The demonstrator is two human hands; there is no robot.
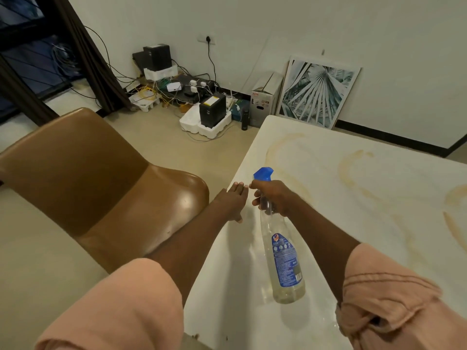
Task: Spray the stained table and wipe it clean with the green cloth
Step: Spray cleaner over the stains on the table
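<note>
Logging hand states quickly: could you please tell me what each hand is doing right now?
Left hand: open, fingers straight, resting at the table edge.
Right hand: grips the spray bottle by its neck.

Brown chair (106, 178) beside the table. Against the wall: framed leaf print (317, 92), cardboard box (265, 99), black boxes (212, 109) on foam, tangled cables (161, 89).

Dim warm light, table (328, 173) glare, wide-angle bowing.
</note>
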